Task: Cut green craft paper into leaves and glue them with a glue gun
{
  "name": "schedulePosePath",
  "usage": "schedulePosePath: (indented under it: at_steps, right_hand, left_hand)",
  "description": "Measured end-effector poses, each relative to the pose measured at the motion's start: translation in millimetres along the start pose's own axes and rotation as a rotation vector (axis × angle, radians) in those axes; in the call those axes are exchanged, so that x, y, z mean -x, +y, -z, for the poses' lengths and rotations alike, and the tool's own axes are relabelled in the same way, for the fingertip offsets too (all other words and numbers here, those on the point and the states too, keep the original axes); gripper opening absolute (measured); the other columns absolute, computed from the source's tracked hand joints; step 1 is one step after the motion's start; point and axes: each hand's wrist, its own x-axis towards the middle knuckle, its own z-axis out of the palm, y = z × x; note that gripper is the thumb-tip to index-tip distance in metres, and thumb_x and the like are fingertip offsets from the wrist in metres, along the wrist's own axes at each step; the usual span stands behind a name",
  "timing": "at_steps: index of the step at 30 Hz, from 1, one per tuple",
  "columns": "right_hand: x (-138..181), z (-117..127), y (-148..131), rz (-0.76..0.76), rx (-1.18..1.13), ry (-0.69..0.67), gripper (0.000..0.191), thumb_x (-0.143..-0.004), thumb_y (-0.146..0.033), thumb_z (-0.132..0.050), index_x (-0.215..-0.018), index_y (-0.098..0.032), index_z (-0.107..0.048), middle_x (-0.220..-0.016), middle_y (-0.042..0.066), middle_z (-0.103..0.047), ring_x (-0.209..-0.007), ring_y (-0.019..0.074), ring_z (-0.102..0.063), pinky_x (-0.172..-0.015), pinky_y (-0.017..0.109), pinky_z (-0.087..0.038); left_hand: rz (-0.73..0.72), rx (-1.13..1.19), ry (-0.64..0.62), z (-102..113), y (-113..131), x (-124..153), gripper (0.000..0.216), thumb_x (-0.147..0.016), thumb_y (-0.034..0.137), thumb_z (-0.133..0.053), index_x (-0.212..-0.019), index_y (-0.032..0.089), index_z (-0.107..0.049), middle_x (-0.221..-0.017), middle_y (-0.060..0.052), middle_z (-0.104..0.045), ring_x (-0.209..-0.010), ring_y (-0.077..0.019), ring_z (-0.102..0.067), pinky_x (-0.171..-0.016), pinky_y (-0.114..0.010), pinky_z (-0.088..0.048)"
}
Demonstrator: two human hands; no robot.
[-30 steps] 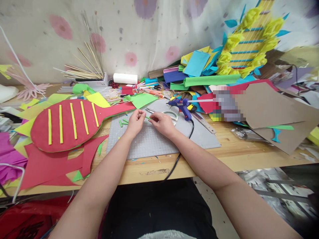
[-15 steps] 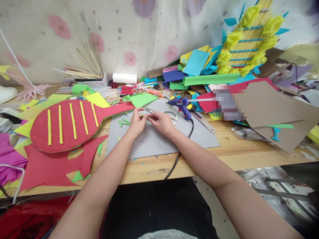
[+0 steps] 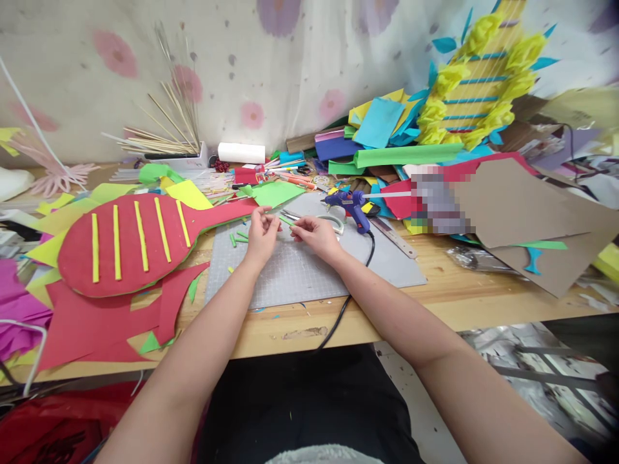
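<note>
Between the thumb and fingers of my right hand (image 3: 314, 237) is a thin green strip (image 3: 286, 220), its free end pointing toward my left hand. My left hand (image 3: 262, 235) is just left of the strip, fingers curled in and thumb near the fingertips; whatever it may hold is hidden. Both hands are over a grey cutting mat (image 3: 290, 283). Several short green pieces (image 3: 240, 237) lie on the mat beside my left hand. A pair of scissors (image 3: 336, 223) lies behind my right hand, partly covered by it.
A blue glue gun (image 3: 353, 207) rests on the mat's right, its black cord (image 3: 341, 316) running off the front edge. Nearby lies a metal ruler (image 3: 393, 238). To the left is a red guitar-shaped cutout (image 3: 130, 245) with yellow strips. Brown cardboard (image 3: 527, 206) is piled at right.
My hands have drawn slightly apart, the left one shifting a little leftward. More of the green strip now shows at my right fingertips.
</note>
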Motion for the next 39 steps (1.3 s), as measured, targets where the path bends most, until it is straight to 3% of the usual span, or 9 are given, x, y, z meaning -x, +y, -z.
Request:
schedulePosePath:
  at_steps: [2,7,14,18,24,31,35,39]
  right_hand:
    - [0.9,-0.7,-1.2,0.014,0.027,0.000,0.010,-0.075,-0.028,-0.059,-0.072,-0.018,-0.061,-0.065,0.001,-0.066,-0.057,0.0126,-0.063,-0.058,0.025,-0.048]
    - [3.3,-2.8,-2.9,0.061,0.126,-0.024,0.013,-0.078,-0.029,-0.057,-0.072,-0.018,-0.062,-0.064,0.000,-0.065,-0.055,0.0115,-0.060,-0.057,0.024,-0.045]
    - [7.5,-4.0,-7.7,0.126,0.268,-0.034,0.023,-0.082,-0.035,-0.052,-0.069,-0.018,-0.059,-0.062,0.000,-0.063,-0.057,0.0115,-0.058,-0.058,0.024,-0.042]
    - [4.1,-5.0,-4.7,0.074,0.140,-0.046,0.024,-0.085,-0.037,-0.047,-0.071,-0.018,-0.057,-0.063,-0.001,-0.062,-0.053,0.0104,-0.056,-0.057,0.024,-0.043]
    - [-0.5,-5.9,-3.7,-0.056,-0.082,-0.154,0.034,-0.086,-0.047,-0.044,-0.070,-0.019,-0.053,-0.058,-0.001,-0.058,-0.048,0.0102,-0.052,-0.051,0.024,-0.043]
    - [1.9,-5.8,-6.3,-0.026,-0.142,-0.202,0.025,-0.083,-0.041,-0.050,-0.071,-0.018,-0.051,-0.059,-0.003,-0.056,-0.050,0.0087,-0.050,-0.054,0.023,-0.041]
    - [3.0,-2.6,-9.2,-0.062,-0.232,-0.234,0.025,-0.083,-0.039,-0.049,-0.070,-0.018,-0.051,-0.056,-0.004,-0.053,-0.049,0.0072,-0.048,-0.052,0.021,-0.039]
    - [5.5,-0.1,-12.0,-0.114,-0.301,-0.291,0.026,-0.080,-0.041,-0.053,-0.069,-0.017,-0.051,-0.055,-0.004,-0.052,-0.048,0.0060,-0.047,-0.050,0.020,-0.038]
  left_hand:
    - [0.068,0.054,0.044,-2.1,1.9,0.2,0.031,-0.067,0.024,-0.069,-0.090,0.021,-0.049,-0.070,0.003,-0.058,-0.062,-0.0098,-0.058,-0.065,-0.024,-0.045]
    - [0.215,0.102,-0.012,-4.8,4.7,1.4,0.037,-0.058,0.019,-0.075,-0.084,0.018,-0.048,-0.071,0.001,-0.064,-0.063,-0.0101,-0.059,-0.064,-0.023,-0.045]
    - [0.233,0.103,0.092,-4.5,6.4,1.1,0.048,-0.056,0.022,-0.077,-0.087,0.020,-0.041,-0.060,0.006,-0.060,-0.057,-0.0094,-0.059,-0.062,-0.022,-0.044]
    - [0.291,0.150,0.062,-6.9,7.6,2.5,0.045,-0.060,0.031,-0.074,-0.090,0.019,-0.043,-0.067,0.002,-0.065,-0.063,-0.0120,-0.063,-0.071,-0.029,-0.048]
    - [0.249,0.121,0.088,-6.8,7.9,2.5,0.055,-0.049,0.021,-0.079,-0.087,0.020,-0.039,-0.062,0.006,-0.063,-0.060,-0.0117,-0.062,-0.073,-0.029,-0.046]
    - [0.249,0.069,0.113,-5.6,8.2,1.1,0.054,-0.051,0.025,-0.079,-0.088,0.019,-0.040,-0.059,0.006,-0.062,-0.056,-0.0106,-0.060,-0.069,-0.027,-0.046]
    - [0.308,0.161,0.073,-5.9,9.2,1.1,0.045,-0.063,0.036,-0.073,-0.091,0.019,-0.043,-0.070,0.000,-0.065,-0.067,-0.0132,-0.065,-0.072,-0.030,-0.049]
    - [0.318,0.236,0.012,-5.9,11.6,1.4,0.049,-0.059,0.027,-0.077,-0.093,0.020,-0.043,-0.078,-0.003,-0.068,-0.077,-0.0149,-0.066,-0.076,-0.032,-0.051]
